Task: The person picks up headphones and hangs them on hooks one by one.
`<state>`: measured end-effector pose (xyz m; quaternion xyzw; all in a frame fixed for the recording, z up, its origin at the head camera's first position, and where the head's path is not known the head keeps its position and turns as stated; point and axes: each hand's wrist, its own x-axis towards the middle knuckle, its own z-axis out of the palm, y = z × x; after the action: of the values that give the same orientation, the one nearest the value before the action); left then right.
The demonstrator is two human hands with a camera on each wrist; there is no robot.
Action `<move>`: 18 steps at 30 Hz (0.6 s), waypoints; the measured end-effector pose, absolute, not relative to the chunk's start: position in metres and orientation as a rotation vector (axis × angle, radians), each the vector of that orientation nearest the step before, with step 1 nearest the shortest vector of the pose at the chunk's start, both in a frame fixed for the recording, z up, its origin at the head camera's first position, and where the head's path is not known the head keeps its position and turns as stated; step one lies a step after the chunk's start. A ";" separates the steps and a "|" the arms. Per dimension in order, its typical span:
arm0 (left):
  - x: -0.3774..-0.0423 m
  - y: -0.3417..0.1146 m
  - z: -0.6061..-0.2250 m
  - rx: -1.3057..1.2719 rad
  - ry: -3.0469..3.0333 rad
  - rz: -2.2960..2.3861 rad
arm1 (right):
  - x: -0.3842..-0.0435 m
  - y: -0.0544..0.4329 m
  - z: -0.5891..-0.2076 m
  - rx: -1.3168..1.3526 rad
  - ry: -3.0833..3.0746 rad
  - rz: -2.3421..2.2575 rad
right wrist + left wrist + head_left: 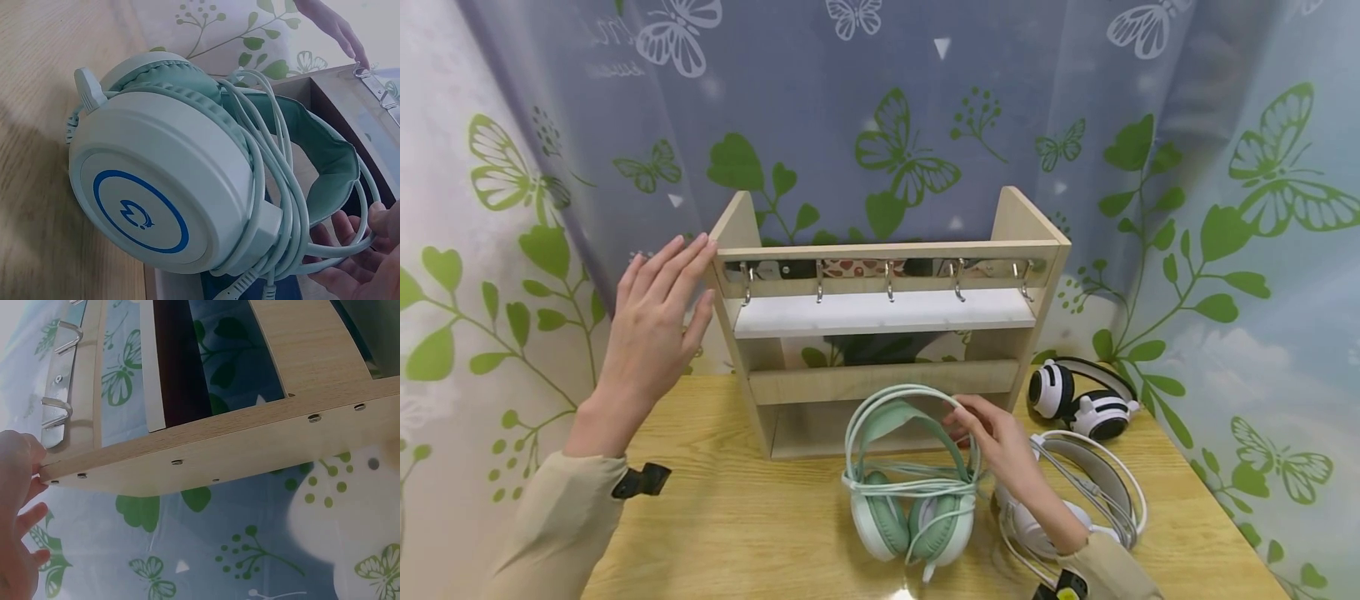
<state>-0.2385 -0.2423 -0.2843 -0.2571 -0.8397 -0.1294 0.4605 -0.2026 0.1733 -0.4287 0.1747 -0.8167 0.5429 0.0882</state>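
Observation:
Mint-green headphones point(955, 525) with their cable wound round the band stand in front of a pale wooden shelf rack point(880, 383). My right hand point(1000, 446) pinches the headband on its right side; in the right wrist view thumb and fingers close round the band wires point(350, 250). My left hand point(658, 321) lies with extended fingers against the rack's upper left corner, and the left wrist view shows its fingertips at that edge. Across the rack's top front runs a metal strip with several hooks point(891, 282), none bearing anything.
White headphones point(1045, 533) with a grey band lie at the right, close to my right forearm. Behind them a black-and-white pair point(1086, 400) rests by the rack's right side. All stand on a wooden table point(715, 517), with a printed butterfly curtain point(820, 100) behind.

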 end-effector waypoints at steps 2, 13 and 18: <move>-0.239 -0.243 -0.284 -0.633 -2.067 -0.319 | -0.204 0.173 -0.427 0.531 -2.426 1.611; -0.237 -0.246 -0.282 -0.635 -2.076 -0.332 | -0.208 0.167 -0.415 0.557 -2.398 1.606; -0.237 -0.245 -0.281 -0.631 -2.088 -0.331 | -0.209 0.164 -0.410 0.576 -2.406 1.530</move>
<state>-0.2368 -0.2453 -0.2806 -0.2552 -0.8447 -0.1341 0.4509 -0.2085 0.1636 -0.4097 0.1966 -0.8215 0.5225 0.1162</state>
